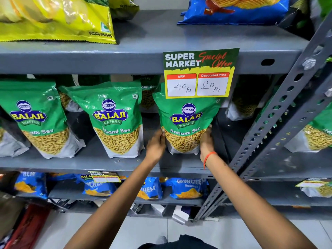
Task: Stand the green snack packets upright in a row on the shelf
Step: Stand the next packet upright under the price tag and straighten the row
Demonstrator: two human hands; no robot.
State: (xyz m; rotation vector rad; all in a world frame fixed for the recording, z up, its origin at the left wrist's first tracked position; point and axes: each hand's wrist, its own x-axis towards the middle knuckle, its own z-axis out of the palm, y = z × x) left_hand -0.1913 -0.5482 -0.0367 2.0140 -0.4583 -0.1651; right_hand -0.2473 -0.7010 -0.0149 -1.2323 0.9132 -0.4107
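Three green Balaji Ratlami Sev packets stand upright along the front of the grey middle shelf [100,163]. The right packet [186,121] is held on both lower sides: my left hand [156,145] presses its left edge and my right hand [206,140], with an orange thread on the wrist, presses its right edge. The middle packet [115,119] and the left packet [36,119] stand free, leaning slightly. More green packets [244,103] stand behind in the shadow, partly hidden.
A price card [198,73] hangs from the upper shelf edge over the held packet's top. A perforated grey upright [280,112] slants at the right, with another green packet [316,133] beyond it. Yellow and blue bags lie above; blue packets [186,188] fill the lower shelf.
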